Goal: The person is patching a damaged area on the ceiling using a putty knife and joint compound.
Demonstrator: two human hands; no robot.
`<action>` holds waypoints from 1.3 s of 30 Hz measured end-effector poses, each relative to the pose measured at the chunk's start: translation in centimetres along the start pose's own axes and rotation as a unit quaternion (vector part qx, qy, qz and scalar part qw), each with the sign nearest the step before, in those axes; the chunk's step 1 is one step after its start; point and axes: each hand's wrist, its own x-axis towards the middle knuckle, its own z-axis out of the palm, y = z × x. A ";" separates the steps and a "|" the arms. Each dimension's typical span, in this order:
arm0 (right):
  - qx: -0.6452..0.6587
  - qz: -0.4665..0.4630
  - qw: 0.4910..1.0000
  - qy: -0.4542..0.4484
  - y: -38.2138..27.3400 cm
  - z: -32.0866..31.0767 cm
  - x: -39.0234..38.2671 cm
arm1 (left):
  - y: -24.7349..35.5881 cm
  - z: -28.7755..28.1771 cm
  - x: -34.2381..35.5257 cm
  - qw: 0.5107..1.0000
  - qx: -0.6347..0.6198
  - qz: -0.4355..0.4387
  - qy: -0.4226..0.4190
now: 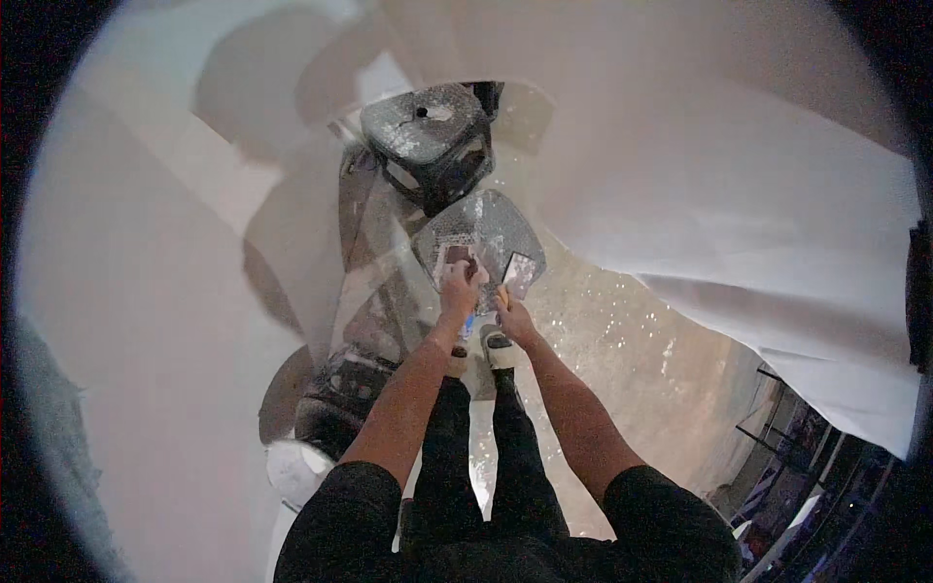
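My left hand (459, 287) is closed over a small brownish rectangular item (455, 253) with a pale edge, at the speckled grey top of a low, angular stool or block (501, 233); what exactly its fingers grip is unclear. My right hand (509, 311) grips a flat scraper (520, 273) by its yellowish handle, the pale rectangular blade angled up over the same grey top, a short distance right of the left hand. A small blue object (467, 326) shows just below the left hand, near my shoes.
A second speckled dark stool-like piece (413, 126) stands beyond. Dark clutter (345, 384) lies left of my legs. Pale walls or sheets (777, 223) surround me over a splattered beige floor (612, 360). Metal bars (777, 437) show at lower right.
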 end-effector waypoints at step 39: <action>-0.242 -0.046 0.882 -0.402 -1.8 -3.3 -19.1 | -7.0 -8.1 -33.3 0.900 -0.429 -0.036 0.063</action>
